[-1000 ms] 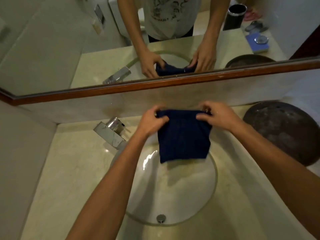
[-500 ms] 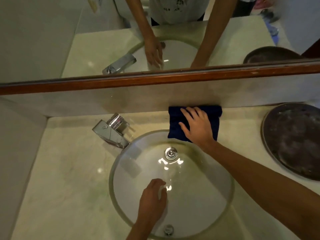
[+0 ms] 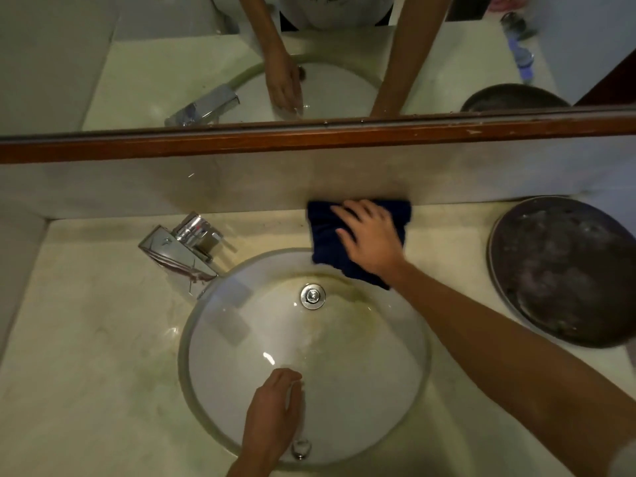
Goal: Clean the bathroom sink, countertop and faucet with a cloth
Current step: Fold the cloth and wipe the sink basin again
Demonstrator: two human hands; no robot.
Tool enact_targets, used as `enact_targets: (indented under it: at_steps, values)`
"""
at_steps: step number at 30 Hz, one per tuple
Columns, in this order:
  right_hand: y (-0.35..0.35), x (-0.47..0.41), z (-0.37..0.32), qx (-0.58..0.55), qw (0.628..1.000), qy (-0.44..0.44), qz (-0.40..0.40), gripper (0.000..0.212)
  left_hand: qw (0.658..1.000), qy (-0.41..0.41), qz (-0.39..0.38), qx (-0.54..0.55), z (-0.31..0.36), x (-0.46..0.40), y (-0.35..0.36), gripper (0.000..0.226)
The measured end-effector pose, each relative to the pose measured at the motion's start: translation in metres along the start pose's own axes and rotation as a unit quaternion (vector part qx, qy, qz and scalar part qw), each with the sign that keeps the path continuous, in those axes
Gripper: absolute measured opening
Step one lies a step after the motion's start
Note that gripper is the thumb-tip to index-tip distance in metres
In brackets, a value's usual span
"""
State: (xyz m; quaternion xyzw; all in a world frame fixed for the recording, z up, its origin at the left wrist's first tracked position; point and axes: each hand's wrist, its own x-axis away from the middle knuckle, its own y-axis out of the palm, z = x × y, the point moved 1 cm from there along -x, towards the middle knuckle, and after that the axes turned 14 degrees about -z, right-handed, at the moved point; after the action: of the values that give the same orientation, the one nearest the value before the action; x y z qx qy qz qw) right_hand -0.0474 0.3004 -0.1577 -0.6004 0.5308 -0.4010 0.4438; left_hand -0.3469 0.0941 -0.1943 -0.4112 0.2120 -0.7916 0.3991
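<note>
A dark blue cloth (image 3: 325,235) lies flat on the pale stone countertop (image 3: 86,339) behind the round white sink (image 3: 361,390), against the backsplash. My right hand (image 3: 370,237) presses on it with fingers spread and straight. My left hand (image 3: 275,411) rests inside the near part of the basin, fingers loosely together, holding nothing. A chrome faucet (image 3: 182,249) stands at the sink's back left. The drain (image 3: 312,296) sits toward the back of the bowl, with yellowish stains around it.
A large dark round pan (image 3: 564,270) lies on the countertop at the right. A mirror with a wooden lower frame (image 3: 309,139) runs above the backsplash. A side wall (image 3: 17,270) closes the counter on the left.
A second ago both hands held the cloth up over the sink. The cloth now lies on the counter under my right hand, and my left hand has dropped into the basin.
</note>
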Motion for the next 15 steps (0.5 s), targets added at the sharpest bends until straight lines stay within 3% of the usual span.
enact_targets:
  at_steps: [6, 9, 15]
  values:
    - [-0.038, 0.068, 0.12, 0.0, 0.998, 0.057, 0.0, 0.046, 0.999, -0.012, 0.006, -0.036, 0.002, 0.022, 0.005, 0.021]
    - [-0.037, 0.071, 0.119, -0.002, 0.994, 0.109, -0.009, 0.053, 0.997, 0.008, 0.033, -0.066, 0.009, 0.034, 0.006, 0.036]
    - [-0.03, 0.073, 0.107, 0.035, 0.991, 0.131, -0.01, 0.062, 0.994, 0.019, 0.068, -0.087, 0.018, 0.044, 0.006, 0.027]
